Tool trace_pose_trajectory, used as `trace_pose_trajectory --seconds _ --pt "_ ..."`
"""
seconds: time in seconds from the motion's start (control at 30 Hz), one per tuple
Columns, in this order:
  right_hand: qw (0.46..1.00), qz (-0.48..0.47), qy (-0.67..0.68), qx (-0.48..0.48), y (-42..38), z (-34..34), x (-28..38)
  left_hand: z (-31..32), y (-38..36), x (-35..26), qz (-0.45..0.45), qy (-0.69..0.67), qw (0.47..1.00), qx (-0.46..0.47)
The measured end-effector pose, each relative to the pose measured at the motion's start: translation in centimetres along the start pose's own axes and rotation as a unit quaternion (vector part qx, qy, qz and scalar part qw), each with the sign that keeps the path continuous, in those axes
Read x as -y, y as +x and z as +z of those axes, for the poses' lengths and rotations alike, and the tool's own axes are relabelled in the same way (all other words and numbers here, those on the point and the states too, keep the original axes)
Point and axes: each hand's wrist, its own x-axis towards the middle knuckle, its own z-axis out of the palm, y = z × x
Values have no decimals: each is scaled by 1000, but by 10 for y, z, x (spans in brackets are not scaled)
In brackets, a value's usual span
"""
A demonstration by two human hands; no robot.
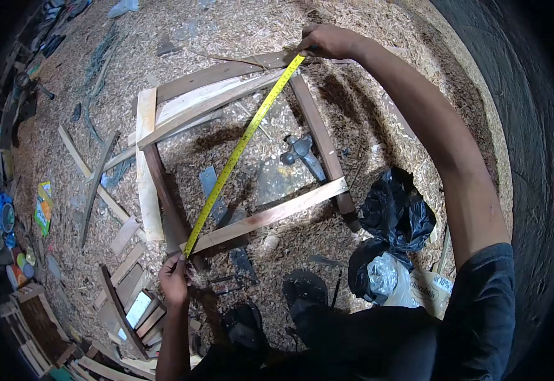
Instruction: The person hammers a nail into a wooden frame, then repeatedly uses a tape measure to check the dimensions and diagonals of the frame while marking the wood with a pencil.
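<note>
A yellow tape measure (245, 140) is stretched diagonally across a wooden frame (267, 222). My left hand (175, 277) pinches its lower end at the frame's near left corner. At the far right corner, my right hand (329, 43) has its fingers closed on the upper end. Light and dark wood strips make up the frame, and its left side carries a pale board (148, 171). Inside the frame's outline, a hammer (302, 155) lies near the right side on the ground.
Wood shavings cover the ground. Black plastic bags (394, 209) lie right of the frame, beside a printed bag (432, 289). Loose strips (99, 184) and wood offcuts (137, 311) lie left. My feet (305, 287) are below the frame. A dark wall (512, 127) stands right.
</note>
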Motion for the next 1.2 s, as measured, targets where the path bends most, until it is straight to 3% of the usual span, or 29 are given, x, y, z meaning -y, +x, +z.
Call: trace_pose_trajectory --seconds 0.6,0.83,0.93,1.03,1.1,1.17,1.2 --pt "1000 -24 1 -10 -1 1 -5 13 -3 2 -1 0 999 -42" --pt "999 -44 5 -12 -1 -1 -5 11 1 8 -41 -47 997 -38" --pt "999 -48 10 -20 -4 -6 -4 5 2 0 -15 -74 997 -17" --pt "998 -32 11 -45 -18 -17 6 -24 16 -22 70 -2 997 -40" --pt "997 -37 15 -72 -32 -17 10 -38 27 -72 103 -2 993 -63" --pt "990 41 100 -96 -61 -7 27 -76 69 -99 88 -46 994 -40" --pt "982 128 137 -38 -79 -19 52 -77 78 -128 65 -80 994 -37"
